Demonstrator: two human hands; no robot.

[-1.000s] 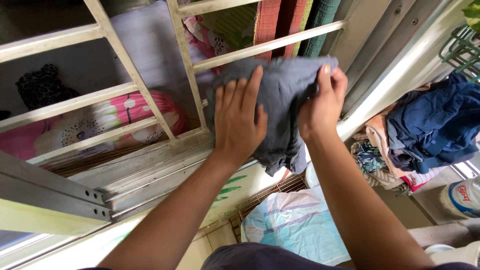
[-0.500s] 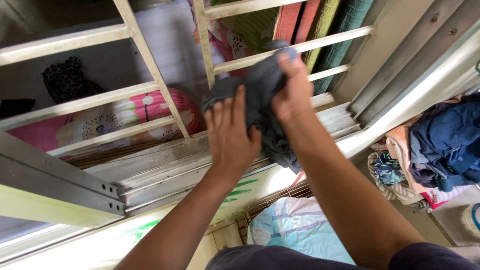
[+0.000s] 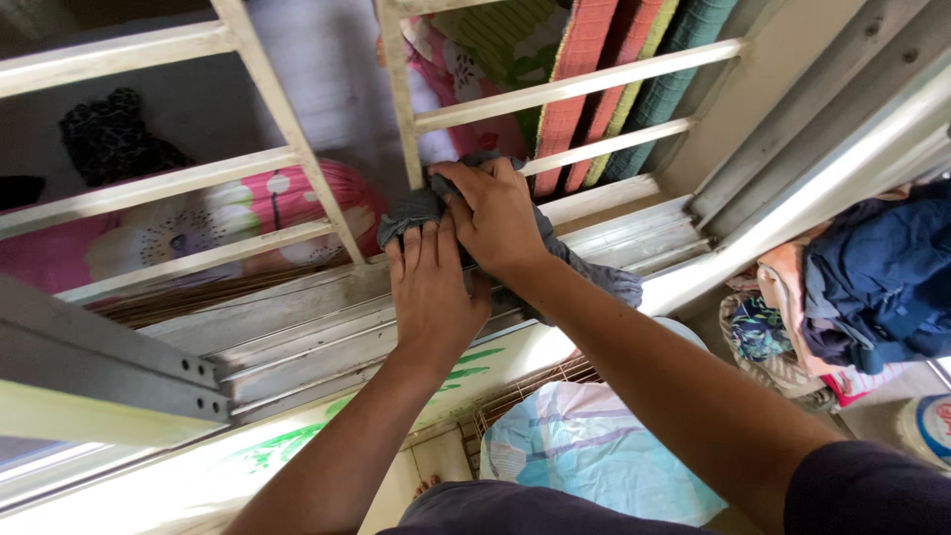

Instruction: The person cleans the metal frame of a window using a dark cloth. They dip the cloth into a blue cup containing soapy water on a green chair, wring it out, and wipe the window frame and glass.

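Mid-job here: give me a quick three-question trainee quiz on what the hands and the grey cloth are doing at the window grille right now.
1. True or false: both hands are on the grey cloth.
2. Which hand lies higher on the cloth, next to the upright grille bar?
A. left hand
B. right hand
C. neither
3. Fill in: the cloth is bunched on the metal window ____ at the foot of the grille.

Key
1. True: the left hand lies flat with fingers pointing up, and the right hand grips the bunched top.
2. B.
3. Track (the sill rails).
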